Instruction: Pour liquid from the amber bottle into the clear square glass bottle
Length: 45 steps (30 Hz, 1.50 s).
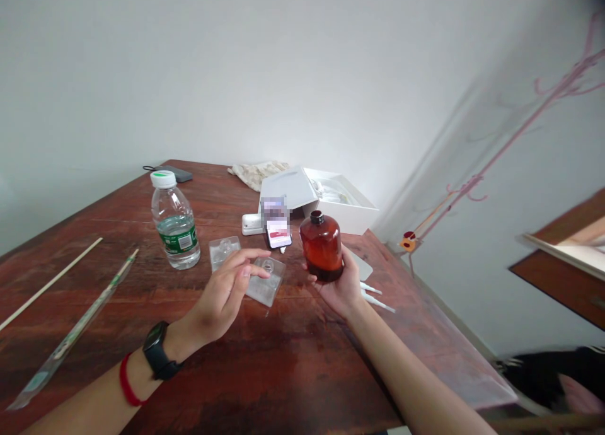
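My right hand (pixel 347 289) is wrapped round an uncapped amber bottle (pixel 321 243), holding it upright above the table; its dark round neck points up. To the left of it, my left hand (pixel 220 302) has nothing in its grasp, its fingers stretched out toward the bottle and a gap between them. Below those fingertips lies a clear square plastic piece (pixel 263 289) with a round raised fitting. A similar clear square (pixel 224 249) lies behind the left hand, partly covered by it. Whether the left fingers touch either piece I cannot tell.
A water bottle (pixel 176 227) stands at left, near a bare wooden stick (pixel 51 282) and a wrapped stick (pixel 89 321). A propped phone (pixel 278 232) leans before a white box (pixel 347 211). White-tipped items (pixel 378 301) lie beyond the right wrist on the wooden table (pixel 293 384).
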Each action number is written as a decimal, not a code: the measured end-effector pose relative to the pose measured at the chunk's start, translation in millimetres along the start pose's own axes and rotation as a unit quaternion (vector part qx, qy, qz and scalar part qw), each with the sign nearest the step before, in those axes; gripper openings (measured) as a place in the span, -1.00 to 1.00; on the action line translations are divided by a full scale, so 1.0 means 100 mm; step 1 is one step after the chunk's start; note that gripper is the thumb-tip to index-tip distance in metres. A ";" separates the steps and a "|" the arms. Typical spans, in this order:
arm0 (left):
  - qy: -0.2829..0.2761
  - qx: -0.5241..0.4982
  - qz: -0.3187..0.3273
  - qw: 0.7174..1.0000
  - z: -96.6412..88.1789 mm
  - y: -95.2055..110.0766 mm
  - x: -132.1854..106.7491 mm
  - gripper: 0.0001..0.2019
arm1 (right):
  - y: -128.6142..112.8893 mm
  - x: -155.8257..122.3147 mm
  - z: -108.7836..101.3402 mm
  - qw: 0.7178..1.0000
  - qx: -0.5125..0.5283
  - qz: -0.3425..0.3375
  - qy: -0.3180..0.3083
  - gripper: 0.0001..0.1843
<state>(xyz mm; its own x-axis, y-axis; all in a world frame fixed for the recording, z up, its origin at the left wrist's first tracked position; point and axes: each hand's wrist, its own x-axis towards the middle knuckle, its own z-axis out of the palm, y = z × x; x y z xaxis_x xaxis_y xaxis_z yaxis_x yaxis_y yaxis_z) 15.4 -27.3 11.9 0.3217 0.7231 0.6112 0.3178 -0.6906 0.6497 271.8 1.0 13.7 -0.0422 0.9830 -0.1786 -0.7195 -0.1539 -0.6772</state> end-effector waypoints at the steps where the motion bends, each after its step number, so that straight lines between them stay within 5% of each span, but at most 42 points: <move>1: -0.002 0.000 -0.001 1.000 0.00 0.00 0.00 -0.53 | 0.00 0.00 0.00 1.000 -0.001 0.000 -0.001 -0.62; 13: 0.021 -0.016 -0.005 1.000 0.02 -0.03 -0.03 -0.66 | -0.02 0.02 -0.01 1.000 0.010 0.020 0.012 -0.63; 25: -0.057 0.012 -0.037 0.998 0.04 -0.08 -0.01 -0.50 | -0.03 0.03 -0.01 0.999 0.035 0.031 0.017 -0.61; 45: -0.031 0.043 -0.036 0.998 0.05 -0.12 0.01 -0.54 | -0.05 0.04 0.00 0.999 0.031 0.043 0.006 -0.62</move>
<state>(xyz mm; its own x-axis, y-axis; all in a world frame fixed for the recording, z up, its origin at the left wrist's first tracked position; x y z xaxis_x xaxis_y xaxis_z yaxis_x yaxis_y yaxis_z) 16.5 -18.3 2.1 0.3497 0.7699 0.5338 0.4168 -0.6381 0.6473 275.3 5.3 16.2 -0.0983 0.9650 -0.2431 -0.7554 -0.2314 -0.6130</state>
